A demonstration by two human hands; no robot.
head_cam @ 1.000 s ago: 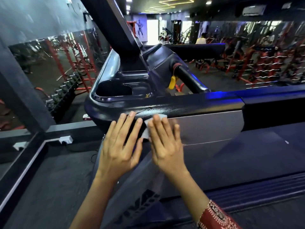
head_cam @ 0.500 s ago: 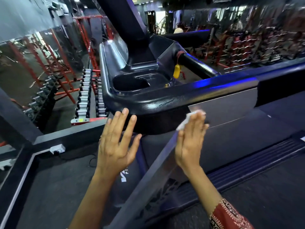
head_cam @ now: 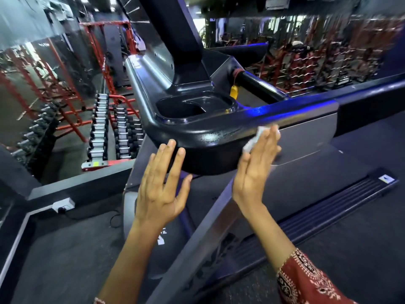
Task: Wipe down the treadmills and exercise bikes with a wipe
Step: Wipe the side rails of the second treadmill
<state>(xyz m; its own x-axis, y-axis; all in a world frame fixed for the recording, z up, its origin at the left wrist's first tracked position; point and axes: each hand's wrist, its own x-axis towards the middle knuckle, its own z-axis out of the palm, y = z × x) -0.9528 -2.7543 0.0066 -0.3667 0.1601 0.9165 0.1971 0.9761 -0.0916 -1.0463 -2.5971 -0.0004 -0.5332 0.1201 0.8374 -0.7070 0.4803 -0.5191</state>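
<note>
Up at the treadmill console rail, head cam: the right hand is flat, fingers straight, pressing the white wipe on the rail where black plastic meets the silver panel. The left hand is spread and holding nothing, fingertips at the rounded corner. There's a dumbbell rack off to the left.

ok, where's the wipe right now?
Head view, right of centre: the wipe is under the straight fingers of the right hand, pressed against the treadmill's black handrail where it meets the grey side panel.
</note>
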